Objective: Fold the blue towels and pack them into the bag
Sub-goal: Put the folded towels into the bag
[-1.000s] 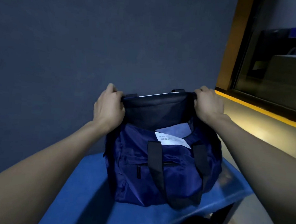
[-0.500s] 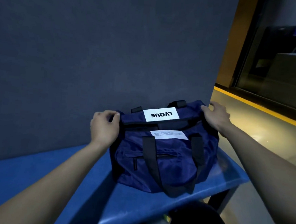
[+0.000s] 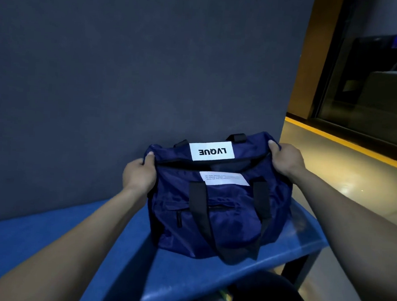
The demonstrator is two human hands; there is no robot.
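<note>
The bag (image 3: pixel 218 198) sat between the two hands on a blue bench (image 3: pixel 107 249), its far side close against a dark wall (image 3: pixel 128 64). The left hand (image 3: pixel 139 175) pinched the fabric at the bag's top left corner, thumb on top and fingers curled under. The right hand (image 3: pixel 285 159) gripped the top right corner in the same way. Between the hands the top flap, with its white label (image 3: pixel 211 151), lay folded toward the person, and the opening showed only as a narrow dark slit below it. No blue towels could be seen; whether any were inside could not be told.

The main risk, as I judged it, was the soft cloth: held only by its corners, the bag could sag or slip from the pinch if either hand pulled unevenly. The black straps (image 3: pixel 200 206) hung loose down the near side and could catch in the opening. The bag also sat near the bench's right end, just below the right hand, so a sideways tug might drag it toward that edge.
</note>
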